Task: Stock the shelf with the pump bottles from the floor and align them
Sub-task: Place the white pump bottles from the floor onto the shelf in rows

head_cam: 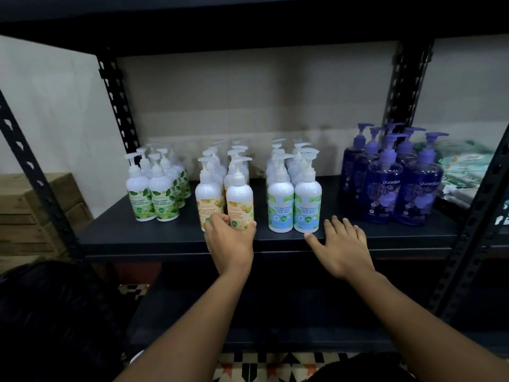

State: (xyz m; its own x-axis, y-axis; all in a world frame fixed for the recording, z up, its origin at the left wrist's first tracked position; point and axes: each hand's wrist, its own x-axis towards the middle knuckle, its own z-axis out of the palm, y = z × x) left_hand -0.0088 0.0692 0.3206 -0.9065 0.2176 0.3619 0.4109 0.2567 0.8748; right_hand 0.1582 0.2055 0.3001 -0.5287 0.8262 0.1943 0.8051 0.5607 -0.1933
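My left hand [230,238] grasps one orange-label pump bottle [239,201] of two in front; right hand [341,244], three o'clock, rests flat, released.

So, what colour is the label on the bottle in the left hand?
Orange and yellow, on a white bottle; the head view shows it.

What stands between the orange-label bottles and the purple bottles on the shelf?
The blue-label Cool Mint bottles, in two rows, with bare shelf either side; head view.
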